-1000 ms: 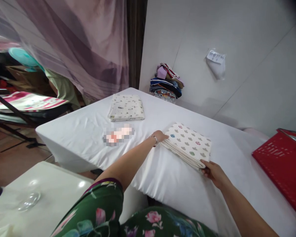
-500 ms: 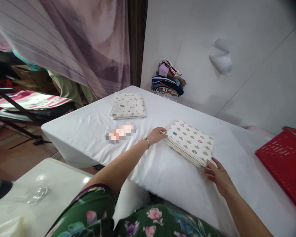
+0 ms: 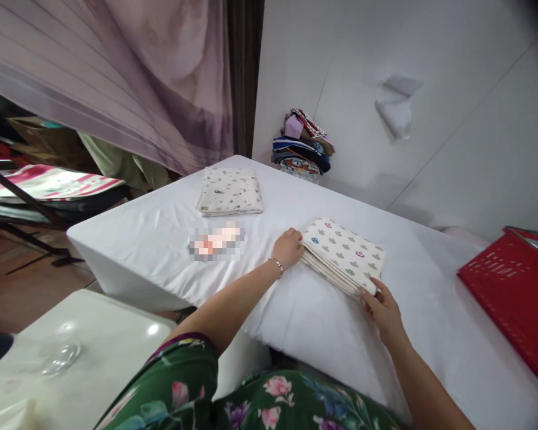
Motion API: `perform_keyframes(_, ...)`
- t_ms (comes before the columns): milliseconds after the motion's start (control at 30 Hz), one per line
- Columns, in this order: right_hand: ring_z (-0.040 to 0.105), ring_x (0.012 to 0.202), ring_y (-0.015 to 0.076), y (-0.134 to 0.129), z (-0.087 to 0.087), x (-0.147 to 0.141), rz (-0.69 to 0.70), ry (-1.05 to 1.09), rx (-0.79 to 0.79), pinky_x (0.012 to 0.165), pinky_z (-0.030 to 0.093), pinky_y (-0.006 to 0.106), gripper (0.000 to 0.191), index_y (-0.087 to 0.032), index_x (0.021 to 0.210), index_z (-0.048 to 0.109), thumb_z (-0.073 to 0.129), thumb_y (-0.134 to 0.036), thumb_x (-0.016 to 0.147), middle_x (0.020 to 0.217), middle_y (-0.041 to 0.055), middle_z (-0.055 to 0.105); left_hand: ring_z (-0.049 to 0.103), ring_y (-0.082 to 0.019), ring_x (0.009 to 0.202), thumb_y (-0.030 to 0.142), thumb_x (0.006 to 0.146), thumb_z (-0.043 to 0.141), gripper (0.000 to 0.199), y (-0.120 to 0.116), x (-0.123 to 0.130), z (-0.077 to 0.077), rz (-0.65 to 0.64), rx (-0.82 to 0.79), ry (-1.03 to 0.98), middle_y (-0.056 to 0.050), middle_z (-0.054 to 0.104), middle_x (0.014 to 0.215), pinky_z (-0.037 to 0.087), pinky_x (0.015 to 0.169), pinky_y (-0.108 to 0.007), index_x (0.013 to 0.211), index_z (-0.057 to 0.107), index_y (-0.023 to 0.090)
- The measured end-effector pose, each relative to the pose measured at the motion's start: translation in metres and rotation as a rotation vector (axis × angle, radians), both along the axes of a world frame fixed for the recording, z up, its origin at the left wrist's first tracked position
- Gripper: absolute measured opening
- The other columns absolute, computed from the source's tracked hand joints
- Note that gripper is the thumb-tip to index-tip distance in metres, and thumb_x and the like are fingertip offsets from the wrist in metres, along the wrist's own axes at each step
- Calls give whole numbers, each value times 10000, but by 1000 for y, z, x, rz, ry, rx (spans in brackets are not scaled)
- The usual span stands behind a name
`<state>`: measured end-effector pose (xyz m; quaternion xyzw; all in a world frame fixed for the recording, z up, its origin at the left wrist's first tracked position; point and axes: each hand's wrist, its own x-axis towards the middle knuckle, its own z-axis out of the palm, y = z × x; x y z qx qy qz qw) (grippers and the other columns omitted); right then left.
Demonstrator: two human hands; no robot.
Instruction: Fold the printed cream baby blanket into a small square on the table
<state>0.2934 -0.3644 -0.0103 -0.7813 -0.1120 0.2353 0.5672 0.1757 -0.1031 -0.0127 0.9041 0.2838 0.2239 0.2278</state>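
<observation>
At the far left, 1 striped cloth (image 3: 58,182) is lying on a dark stand, and a sheer curtain (image 3: 161,77) is hanging above and behind. On the white-draped desk (image 3: 130,239), 1 folded speckled cloth (image 3: 230,191) is resting toward the far corner, with a pixelated item (image 3: 217,240) lying nearer the person. Next along, the left hand (image 3: 289,248) is touching the left corner of the printed cloth (image 3: 345,254), its fingers curling; whether it is truly gripping, I cannot tell. That cloth is lying folded flat between the 2 hands, to the right of the left hand and ahead and left of the right hand. Its long axis is running slantwise, from the left hand toward the near right, so each hand is meeting 1 end and neither is sitting nearer. The right hand (image 3: 385,307) is pinching the near right corner between thumb and fingers. Farther right, a red basket (image 3: 511,292) is standing well apart from the cloth
</observation>
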Motion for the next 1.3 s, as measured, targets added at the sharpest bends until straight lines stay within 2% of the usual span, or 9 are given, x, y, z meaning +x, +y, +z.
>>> perform_keyframes(100,434,466,72,0,-9,1,-45,-112,51,402,348,177,637,-228,1167,500,725,-400,596,583,-74,470,517,-180,900,179,774,461,167,2,0,-5,-8,42,19,-57,537,979,408,749,-284,924,532,198)
perform_keyframes(233,416,474,71,0,-12,1,-52,-131,36,438,364,202,652,-209,1142,514,735,-419,567,626,-65,494,540,-147,794,179,768,471,136,5,-1,-13,25,-76,31,-23,557,938,413,694,-265,880,542,212)
perform_keyframes(500,439,493,84,0,-14,1,-38,-214,-41,457,392,225,641,-222,1171,501,685,-461,606,704,-40,514,540,-96,721,162,756,505,113,11,-12,-19,-49,-180,-133,-4,545,906,442,701,-219,833,575,204)
perform_keyframes(633,477,539,106,-5,-12,-1,33,-426,-212,518,433,253,595,-225,1191,510,611,-494,670,749,-19,524,540,-129,839,155,765,499,159,12,-15,-22,-103,-30,-141,-20,545,940,449,771,-248,896,579,198)
perform_keyframes(767,525,643,152,-10,-4,-8,104,-895,-462,542,433,278,482,-262,1195,527,499,-483,767,831,20,526,470,-188,1018,130,767,498,293,10,-15,-22,-169,247,-129,-58,529,1100,412,870,-318,1048,551,195)
perform_keyframes(867,530,883,212,-4,1,-12,184,-1219,-410,695,454,328,380,-241,1147,557,465,-413,821,1034,82,529,445,-204,1055,117,806,450,342,6,-13,-20,-219,375,-105,-66,519,1164,400,858,-347,1128,523,206)
perform_keyframes(933,496,1001,236,6,2,-11,280,-1339,-357,813,419,371,319,-222,1098,578,455,-366,842,1150,100,506,454,-203,1041,115,831,415,319,5,-11,-19,-255,409,-79,-59,548,1127,398,830,-346,1106,543,214)
perform_keyframes(1133,515,970,233,40,-1,0,472,-1350,-400,817,387,378,270,-212,1048,585,452,-347,856,1046,87,587,484,-189,969,147,836,445,242,7,-10,-20,-261,357,-54,-45,592,1015,393,806,-334,1018,586,221)
perform_keyframes(1300,528,937,223,47,0,5,542,-1246,-421,804,409,368,267,-223,1028,601,432,-347,862,1025,73,596,487,-181,950,224,864,444,195,8,-9,-22,-239,316,-65,-39,593,1002,391,802,-327,999,584,220)
